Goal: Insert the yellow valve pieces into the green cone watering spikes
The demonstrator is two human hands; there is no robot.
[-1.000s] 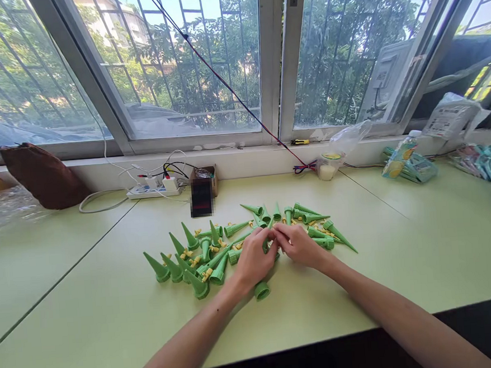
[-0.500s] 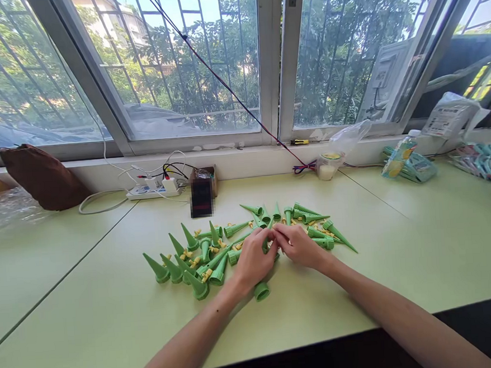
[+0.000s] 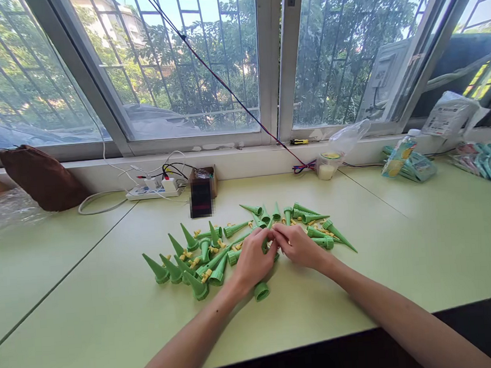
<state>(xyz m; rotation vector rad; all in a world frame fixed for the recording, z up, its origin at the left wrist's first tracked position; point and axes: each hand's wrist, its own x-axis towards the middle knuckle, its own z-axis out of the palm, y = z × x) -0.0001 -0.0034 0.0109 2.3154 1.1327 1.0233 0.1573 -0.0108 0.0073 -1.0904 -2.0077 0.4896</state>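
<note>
Your left hand (image 3: 254,256) and right hand (image 3: 297,244) meet over the middle of the worktop (image 3: 401,246). Your left fingers are clamped on a green piece (image 3: 269,243), mostly hidden; your right fingers pinch together beside it, their grip impossible to tell. Green cones (image 3: 199,289) and yellow fittings (image 3: 206,276) lie around; one open-ended cap (image 3: 262,291) sits nearer the front edge.

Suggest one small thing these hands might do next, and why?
Perhaps ease the right hand back slightly while the left hand steadies the green piece. The hands meet at their fingertips, mostly hiding that piece and anything the right fingers may pinch, so a small gap would probably let the person see it properly.
</note>
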